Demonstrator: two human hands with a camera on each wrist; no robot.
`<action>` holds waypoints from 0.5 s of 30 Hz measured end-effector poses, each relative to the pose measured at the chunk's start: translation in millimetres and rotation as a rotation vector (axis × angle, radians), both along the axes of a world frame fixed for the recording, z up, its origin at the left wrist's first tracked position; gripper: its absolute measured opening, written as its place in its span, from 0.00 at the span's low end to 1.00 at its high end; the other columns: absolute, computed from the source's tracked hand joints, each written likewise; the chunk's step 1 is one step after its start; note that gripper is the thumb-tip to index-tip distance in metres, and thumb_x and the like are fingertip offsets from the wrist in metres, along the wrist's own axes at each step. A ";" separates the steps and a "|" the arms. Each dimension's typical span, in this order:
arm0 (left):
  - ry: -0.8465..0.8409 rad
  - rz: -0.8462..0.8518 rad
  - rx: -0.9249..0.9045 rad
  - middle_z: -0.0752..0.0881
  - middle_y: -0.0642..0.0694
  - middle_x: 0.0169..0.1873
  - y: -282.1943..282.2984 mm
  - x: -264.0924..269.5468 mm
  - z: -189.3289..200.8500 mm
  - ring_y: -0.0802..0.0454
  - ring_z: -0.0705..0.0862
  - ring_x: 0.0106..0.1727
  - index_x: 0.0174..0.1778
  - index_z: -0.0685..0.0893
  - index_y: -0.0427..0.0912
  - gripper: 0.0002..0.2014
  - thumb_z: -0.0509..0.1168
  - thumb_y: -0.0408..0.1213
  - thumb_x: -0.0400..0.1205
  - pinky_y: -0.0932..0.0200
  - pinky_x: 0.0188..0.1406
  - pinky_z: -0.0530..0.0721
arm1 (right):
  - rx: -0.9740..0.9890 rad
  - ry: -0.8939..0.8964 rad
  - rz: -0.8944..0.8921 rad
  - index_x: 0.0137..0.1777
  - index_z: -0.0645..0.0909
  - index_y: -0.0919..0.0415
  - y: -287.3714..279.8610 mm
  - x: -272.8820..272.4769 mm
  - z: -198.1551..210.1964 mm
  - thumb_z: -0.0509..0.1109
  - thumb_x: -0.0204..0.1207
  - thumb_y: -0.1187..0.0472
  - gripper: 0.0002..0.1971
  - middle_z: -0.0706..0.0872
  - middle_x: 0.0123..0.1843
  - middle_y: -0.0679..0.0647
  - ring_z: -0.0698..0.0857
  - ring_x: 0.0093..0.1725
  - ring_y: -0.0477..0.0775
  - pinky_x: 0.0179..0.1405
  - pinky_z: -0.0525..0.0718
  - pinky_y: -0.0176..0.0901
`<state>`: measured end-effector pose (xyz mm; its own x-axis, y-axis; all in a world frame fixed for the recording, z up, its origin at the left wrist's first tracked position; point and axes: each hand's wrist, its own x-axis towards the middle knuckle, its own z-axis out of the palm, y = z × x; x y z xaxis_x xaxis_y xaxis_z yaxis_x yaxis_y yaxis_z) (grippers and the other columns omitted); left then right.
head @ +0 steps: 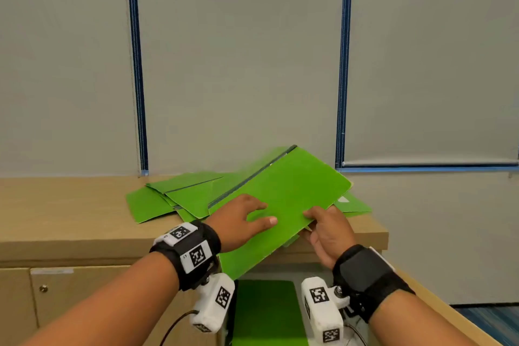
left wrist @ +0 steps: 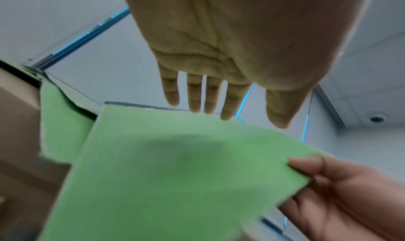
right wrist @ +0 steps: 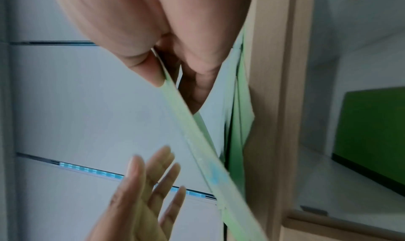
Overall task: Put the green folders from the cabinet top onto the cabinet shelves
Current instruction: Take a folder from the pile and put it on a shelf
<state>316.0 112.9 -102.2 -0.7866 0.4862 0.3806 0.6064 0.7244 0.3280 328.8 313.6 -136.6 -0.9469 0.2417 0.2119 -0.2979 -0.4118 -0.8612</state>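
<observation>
Lying scattered behind lifted folder (head: 280,194): green folders (head: 179,196), cabinet top (head: 64,211).

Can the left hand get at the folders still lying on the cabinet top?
Probably yes: the left hand is open above the lifted folder, which the right hand pinches. The remaining folders lie uncovered to its left on the cabinet top.

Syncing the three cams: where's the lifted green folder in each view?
Head: lifted folder lower centre, tilted, right hand pinching its near right edge, left hand flat over it.
Left wrist: fills the lower half, blurred.
Right wrist: seen edge-on, a pale diagonal strip from the thumb down to the right.
Shared landmark: the blue strip on the wall.
</observation>
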 end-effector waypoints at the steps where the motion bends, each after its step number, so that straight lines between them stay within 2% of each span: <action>1: 0.029 0.031 0.057 0.74 0.47 0.74 -7.3 -2.3 7.9 0.53 0.72 0.74 0.74 0.76 0.49 0.28 0.61 0.59 0.81 0.59 0.74 0.68 | -0.003 0.020 -0.001 0.63 0.76 0.70 2.0 0.8 7.1 0.57 0.75 0.78 0.18 0.85 0.57 0.68 0.83 0.54 0.65 0.43 0.88 0.55; 4: 0.104 0.134 0.245 0.68 0.42 0.78 -26.6 -7.7 30.6 0.50 0.66 0.79 0.78 0.70 0.40 0.28 0.60 0.51 0.85 0.60 0.77 0.62 | 0.014 0.050 -0.003 0.64 0.74 0.69 5.2 4.9 24.7 0.57 0.75 0.77 0.18 0.83 0.61 0.68 0.82 0.56 0.65 0.59 0.82 0.70; 6: 0.136 0.203 0.373 0.65 0.38 0.79 -37.2 -12.4 42.4 0.47 0.64 0.80 0.80 0.64 0.37 0.30 0.59 0.48 0.86 0.57 0.79 0.59 | 0.039 0.067 0.002 0.60 0.74 0.67 4.6 5.4 32.9 0.57 0.75 0.76 0.15 0.83 0.61 0.68 0.82 0.57 0.66 0.63 0.78 0.74; 9: 0.145 0.321 0.570 0.61 0.37 0.81 -50.2 -15.3 54.3 0.44 0.61 0.82 0.82 0.59 0.36 0.32 0.60 0.47 0.86 0.50 0.82 0.59 | 0.057 0.085 -0.021 0.62 0.72 0.75 -1.2 5.3 44.7 0.60 0.71 0.74 0.18 0.81 0.63 0.75 0.82 0.56 0.68 0.65 0.76 0.77; 10: 0.132 0.325 0.628 0.64 0.38 0.80 -53.6 -14.1 56.9 0.43 0.64 0.80 0.82 0.61 0.38 0.31 0.60 0.46 0.85 0.49 0.80 0.63 | 0.072 0.098 -0.027 0.59 0.74 0.73 -3.6 5.7 49.2 0.61 0.69 0.72 0.17 0.81 0.60 0.77 0.81 0.54 0.67 0.66 0.77 0.75; 11: 0.116 0.298 0.677 0.71 0.39 0.75 -57.2 -13.6 58.1 0.43 0.70 0.76 0.79 0.67 0.40 0.26 0.60 0.45 0.85 0.50 0.74 0.69 | 0.094 0.111 -0.032 0.54 0.76 0.67 -5.6 5.8 53.9 0.62 0.66 0.71 0.14 0.82 0.55 0.73 0.80 0.53 0.65 0.64 0.79 0.71; 13: 0.089 0.212 0.752 0.83 0.43 0.59 -61.7 -9.7 57.4 0.44 0.80 0.60 0.67 0.77 0.42 0.15 0.60 0.41 0.86 0.53 0.55 0.76 | 0.137 0.153 -0.020 0.49 0.76 0.58 -7.7 6.9 64.1 0.62 0.64 0.70 0.14 0.81 0.51 0.63 0.78 0.52 0.62 0.58 0.78 0.63; 14: 0.081 0.176 0.794 0.85 0.41 0.53 -64.5 -7.8 56.1 0.43 0.81 0.54 0.62 0.78 0.42 0.11 0.60 0.39 0.86 0.51 0.50 0.77 | 0.158 0.178 -0.015 0.49 0.77 0.57 -8.0 7.6 68.9 0.62 0.63 0.69 0.14 0.82 0.51 0.62 0.79 0.52 0.63 0.59 0.78 0.64; 15: 0.076 0.153 0.839 0.85 0.37 0.51 -68.1 -6.5 54.3 0.39 0.82 0.51 0.57 0.79 0.41 0.08 0.60 0.38 0.86 0.48 0.49 0.79 | 0.187 0.206 -0.020 0.50 0.78 0.58 -8.0 8.0 72.8 0.63 0.63 0.69 0.15 0.83 0.52 0.63 0.80 0.54 0.65 0.63 0.78 0.67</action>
<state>309.5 44.9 -47.9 -0.7787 -0.0895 0.6210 0.5634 0.3359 0.7548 336.8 305.5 -63.8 -0.8747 0.1984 0.4423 -0.4811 -0.2438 -0.8421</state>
